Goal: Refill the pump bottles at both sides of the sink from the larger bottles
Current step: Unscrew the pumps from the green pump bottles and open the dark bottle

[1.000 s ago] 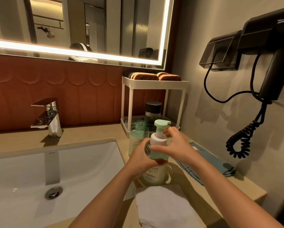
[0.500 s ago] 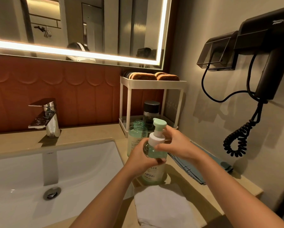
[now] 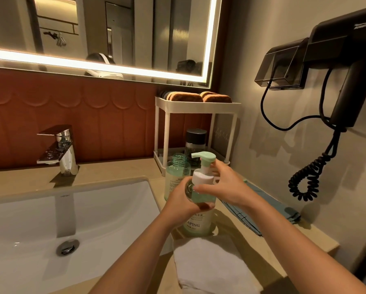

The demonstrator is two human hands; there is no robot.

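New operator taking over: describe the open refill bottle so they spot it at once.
Find the white rack on the counter right of the sink. At its front left leg stands a pale green bottle. Its threaded neck is bare: no pump like the held pump bottle beside it, no cap like the dark-capped bottle in the rack.

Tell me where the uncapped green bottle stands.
Head view: the uncapped green bottle stands on the counter right of the sink, before the white rack, just behind the pump bottle.
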